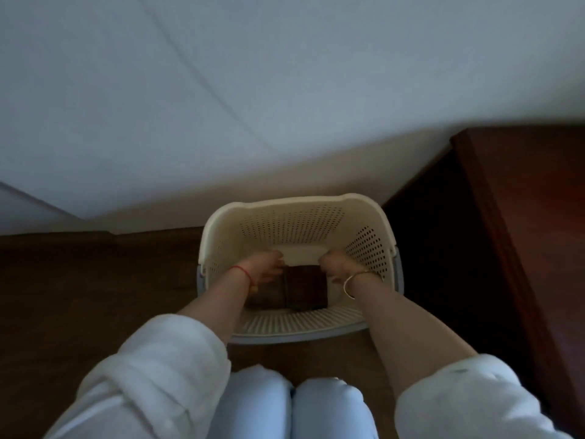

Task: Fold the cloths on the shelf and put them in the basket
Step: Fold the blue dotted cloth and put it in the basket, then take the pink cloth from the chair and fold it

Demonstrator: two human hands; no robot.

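Note:
A cream perforated plastic basket (294,223) stands on the dark floor in front of my knees. Inside it lies a folded dark brown cloth (305,286), with a second folded cloth (266,293) partly under my left forearm beside it. Both my hands reach down into the basket. My left hand (266,264), with a red thread at the wrist, grips the brown cloth's left edge. My right hand (335,264), with a gold bangle at the wrist, is closed on its right edge. The fingers of both hands are partly hidden.
A white wall (221,106) rises just behind the basket. A reddish-brown wooden piece of furniture (531,217) stands at the right, close to the basket's side. Dark floor (95,280) stretches to the left. My knees (294,407) are right before the basket.

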